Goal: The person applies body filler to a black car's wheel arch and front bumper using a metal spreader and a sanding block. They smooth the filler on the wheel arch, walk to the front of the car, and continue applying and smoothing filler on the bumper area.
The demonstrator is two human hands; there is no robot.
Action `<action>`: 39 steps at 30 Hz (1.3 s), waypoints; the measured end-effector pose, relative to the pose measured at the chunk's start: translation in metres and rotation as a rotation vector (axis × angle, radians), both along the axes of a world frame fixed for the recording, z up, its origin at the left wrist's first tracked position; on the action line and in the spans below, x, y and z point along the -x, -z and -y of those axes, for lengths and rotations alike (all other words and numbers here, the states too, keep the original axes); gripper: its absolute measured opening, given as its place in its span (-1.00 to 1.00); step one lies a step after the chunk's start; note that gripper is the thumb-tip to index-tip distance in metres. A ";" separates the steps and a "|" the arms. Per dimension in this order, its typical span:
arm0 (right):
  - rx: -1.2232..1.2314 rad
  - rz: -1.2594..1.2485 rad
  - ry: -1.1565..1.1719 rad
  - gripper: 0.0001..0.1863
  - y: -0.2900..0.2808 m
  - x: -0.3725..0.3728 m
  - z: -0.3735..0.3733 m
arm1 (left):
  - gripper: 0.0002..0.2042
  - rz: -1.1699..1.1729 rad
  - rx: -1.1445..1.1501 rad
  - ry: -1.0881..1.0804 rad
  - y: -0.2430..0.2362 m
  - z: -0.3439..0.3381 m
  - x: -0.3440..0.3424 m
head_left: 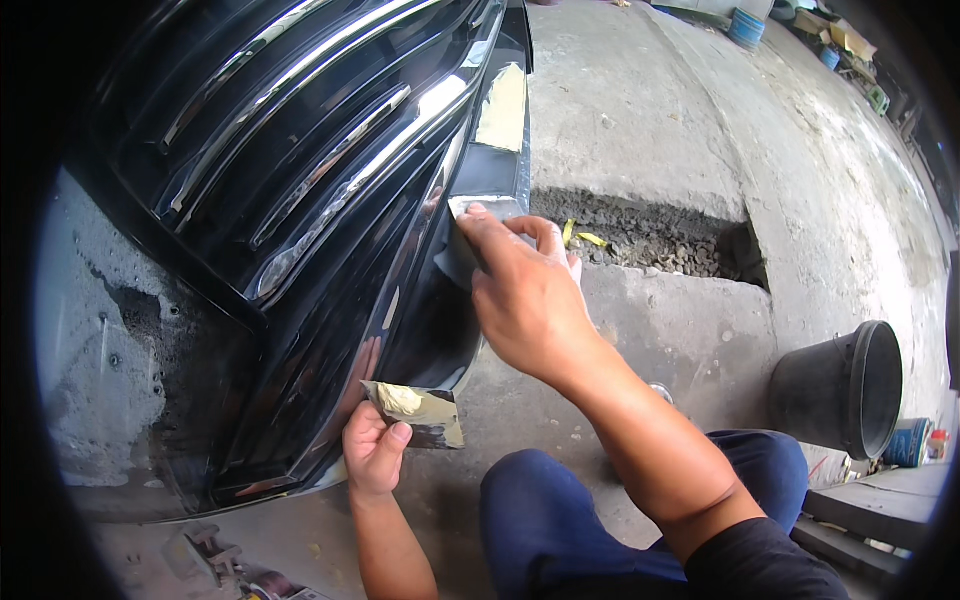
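A glossy black car grille panel (330,290) with chrome strips stands at my left. My right hand (530,300) grips a flat putty spreader (505,207), its fingers pressing the blade onto the panel's right border. Beyond it, a patch of pale yellow putty (503,112) covers part of the same border. Lower down, my left hand (373,455) pinches a small flat putty board (440,425) by its left end, beside the panel's bottom corner. A lump of pale yellow putty (400,400) sits on the board, and thinner smears coat its face.
A rectangular pit with gravel (680,250) breaks the concrete floor (640,130) right of the panel. A black bucket (835,390) lies tipped at the right, near a blue can (907,442) and a dark wooden bench (880,510). My knees (540,510) are below my hands.
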State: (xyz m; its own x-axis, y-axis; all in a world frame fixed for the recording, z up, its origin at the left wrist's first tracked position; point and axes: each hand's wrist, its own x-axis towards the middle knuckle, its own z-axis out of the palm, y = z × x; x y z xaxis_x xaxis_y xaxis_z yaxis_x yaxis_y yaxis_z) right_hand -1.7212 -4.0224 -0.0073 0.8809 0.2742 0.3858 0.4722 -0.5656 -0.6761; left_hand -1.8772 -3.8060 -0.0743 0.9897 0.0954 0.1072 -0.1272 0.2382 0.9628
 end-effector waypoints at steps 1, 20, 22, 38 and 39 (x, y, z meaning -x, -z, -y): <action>0.028 0.012 0.004 -0.42 0.002 0.002 -0.002 | -0.64 -0.002 0.000 -0.004 0.000 0.000 0.001; -0.013 0.026 0.002 -0.43 0.003 -0.002 -0.004 | -0.65 0.006 0.003 -0.004 0.001 -0.001 0.003; 0.015 0.022 -0.002 -0.43 0.001 0.002 -0.005 | -0.65 0.008 0.000 -0.006 0.003 -0.002 0.003; 0.137 0.085 -0.064 -0.43 0.012 0.030 -0.010 | -0.67 0.031 0.023 -0.018 0.005 -0.001 0.003; 0.149 0.087 -0.063 -0.42 0.013 0.033 -0.011 | -0.67 0.033 0.020 -0.017 0.005 -0.001 0.003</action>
